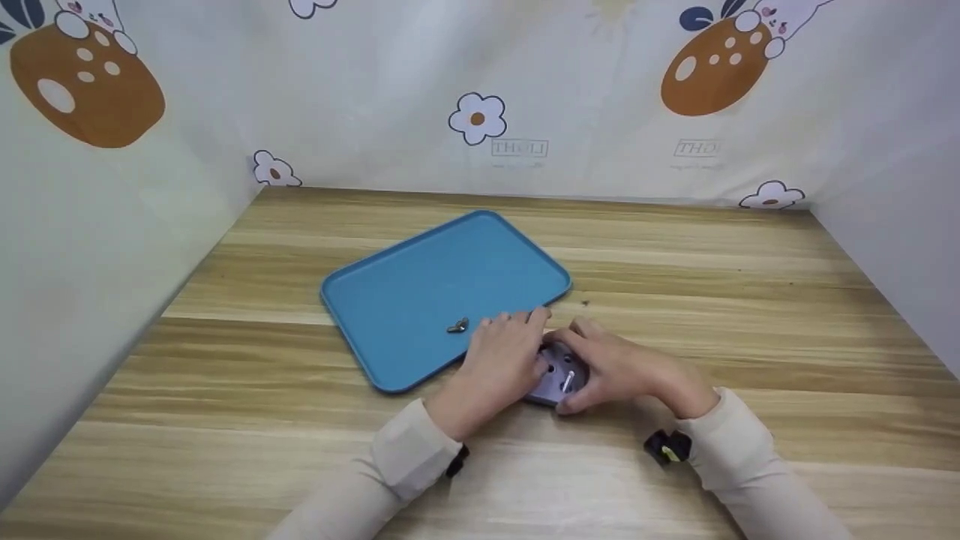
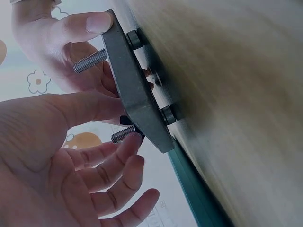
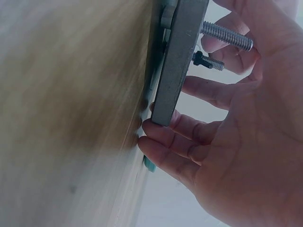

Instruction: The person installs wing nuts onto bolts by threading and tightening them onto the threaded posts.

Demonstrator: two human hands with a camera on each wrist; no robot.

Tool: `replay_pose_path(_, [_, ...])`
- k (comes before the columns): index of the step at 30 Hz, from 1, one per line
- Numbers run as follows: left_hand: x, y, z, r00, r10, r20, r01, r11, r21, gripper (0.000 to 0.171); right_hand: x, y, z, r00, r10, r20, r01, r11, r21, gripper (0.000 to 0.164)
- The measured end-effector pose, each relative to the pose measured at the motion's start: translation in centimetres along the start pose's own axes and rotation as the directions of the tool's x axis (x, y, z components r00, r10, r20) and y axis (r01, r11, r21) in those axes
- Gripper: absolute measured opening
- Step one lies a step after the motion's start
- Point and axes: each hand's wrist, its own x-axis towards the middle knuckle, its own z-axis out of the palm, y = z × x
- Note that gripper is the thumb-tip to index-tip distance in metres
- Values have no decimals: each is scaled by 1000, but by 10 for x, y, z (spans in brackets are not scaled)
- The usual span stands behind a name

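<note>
Tabletop of wood grain [image 1: 225,450] supports a blue tray [image 1: 405,300]. Beside the tray's near edge, the right hand [image 1: 615,364] curls thumb and fingers round a grey metal plate [image 1: 547,391]; the left hand [image 1: 504,349] brings thumb and one fingertip nearly together, other fingers loosely bent. A thicker bolt [image 3: 227,36] and a thinner bolt [image 3: 218,65] already stand through the plate. Loose metal pieces [image 1: 457,327] lie on the tray, presumably left to fit. A black nut [image 3: 201,59] sits on the thinner bolt, apparently pinched by the left hand, its tightening seemingly unfinished.
</note>
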Motion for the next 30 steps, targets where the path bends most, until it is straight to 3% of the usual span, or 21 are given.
replay_pose_path(8, [0,1,1,1000,-3,-15,3,1000,26,36,0,0,1,1000,-10,-17,9,1000,-13,78])
replay_pose_path(17, [1,2,-1,999,7,37,-7,1000,10,44,0,0,0,1000,-7,-10,7,1000,-11,78])
replay_pose_path(30, [0,1,0,1000,-18,9,18,1000,-2,44,0,-1,0,1000,6,-1,-6,1000,-1,79])
